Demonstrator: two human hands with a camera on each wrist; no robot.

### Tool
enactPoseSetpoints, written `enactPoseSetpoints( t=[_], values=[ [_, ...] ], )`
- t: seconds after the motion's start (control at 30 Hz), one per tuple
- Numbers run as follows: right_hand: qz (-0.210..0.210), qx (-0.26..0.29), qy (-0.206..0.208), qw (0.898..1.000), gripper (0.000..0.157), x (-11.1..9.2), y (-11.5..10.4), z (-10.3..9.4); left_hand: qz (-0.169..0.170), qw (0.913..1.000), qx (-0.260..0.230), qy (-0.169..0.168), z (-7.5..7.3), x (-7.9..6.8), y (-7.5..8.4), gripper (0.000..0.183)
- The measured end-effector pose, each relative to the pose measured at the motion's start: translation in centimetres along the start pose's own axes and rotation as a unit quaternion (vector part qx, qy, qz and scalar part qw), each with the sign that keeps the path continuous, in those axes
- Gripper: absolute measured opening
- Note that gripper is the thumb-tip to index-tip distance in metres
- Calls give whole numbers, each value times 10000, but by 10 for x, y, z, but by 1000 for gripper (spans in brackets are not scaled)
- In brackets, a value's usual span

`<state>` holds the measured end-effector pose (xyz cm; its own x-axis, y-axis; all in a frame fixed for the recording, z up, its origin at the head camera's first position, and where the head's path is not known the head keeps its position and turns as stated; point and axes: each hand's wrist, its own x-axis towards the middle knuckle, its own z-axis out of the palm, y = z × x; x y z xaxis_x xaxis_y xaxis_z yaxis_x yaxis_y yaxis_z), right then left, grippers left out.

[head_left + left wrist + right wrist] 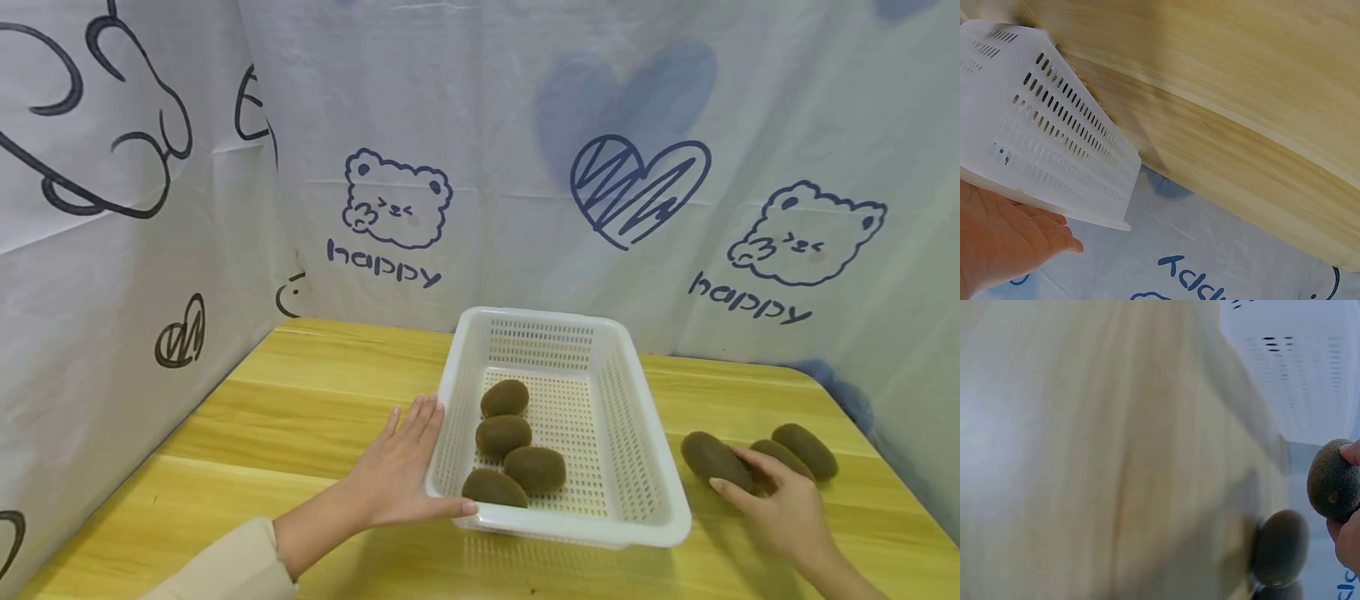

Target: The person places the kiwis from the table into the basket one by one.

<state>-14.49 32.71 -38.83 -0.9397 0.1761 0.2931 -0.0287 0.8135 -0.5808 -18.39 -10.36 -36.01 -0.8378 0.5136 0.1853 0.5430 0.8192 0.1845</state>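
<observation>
A white plastic basket (651, 450) with slotted walls stands on the table, several brown kiwis (535, 471) lying in its left half. My left hand (401, 467) rests on the basket's near left corner, fingers straight along the left rim and thumb over the front rim. In the left wrist view that hand (1013, 240) lies against the basket's rim. To the right of the basket, my right hand (783, 508) pinches a kiwi (716, 461) between thumb and fingers. The right wrist view shows this kiwi (1333, 481) raised above the table.
Two more kiwis lie side by side on the table just beyond my right hand, the farther kiwi (805, 450) fully in sight. The yellow wood-grain table (337, 367) ends at a hanging white cloth (517, 250) with printed bears and hearts.
</observation>
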Motion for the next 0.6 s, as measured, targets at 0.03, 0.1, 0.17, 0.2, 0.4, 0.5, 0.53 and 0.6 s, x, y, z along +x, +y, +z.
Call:
enactPoseSetpoints(
  t=[0.03,0.1,0.17,0.2,0.4,0.5,0.53,0.6],
  values=[
    [-24,40,104,9999,56,1,-2,-1,4,10000,-1,5,0,0,0,115],
    [-92,89,278,9995,55,4,-7,-4,12,10000,-3,14,0,0,0,115],
    [-121,174,408,9989,55,7,-13,-7,20,10000,-12,16,0,0,0,115],
    [-124,284,414,9987,55,9,-16,-8,19,10000,-23,14,0,0,0,115],
    [-306,480,476,9972,55,21,-37,-15,2,10000,-74,-9,0,0,0,115],
    [-349,620,464,9964,54,25,-48,-14,0,10000,-92,2,0,0,-1,115],
    [-350,686,436,9961,54,26,-52,-14,2,10000,-99,7,0,0,-1,115],
    [-335,865,337,9951,55,28,-59,-13,11,9999,-116,15,0,0,-1,115]
  ],
)
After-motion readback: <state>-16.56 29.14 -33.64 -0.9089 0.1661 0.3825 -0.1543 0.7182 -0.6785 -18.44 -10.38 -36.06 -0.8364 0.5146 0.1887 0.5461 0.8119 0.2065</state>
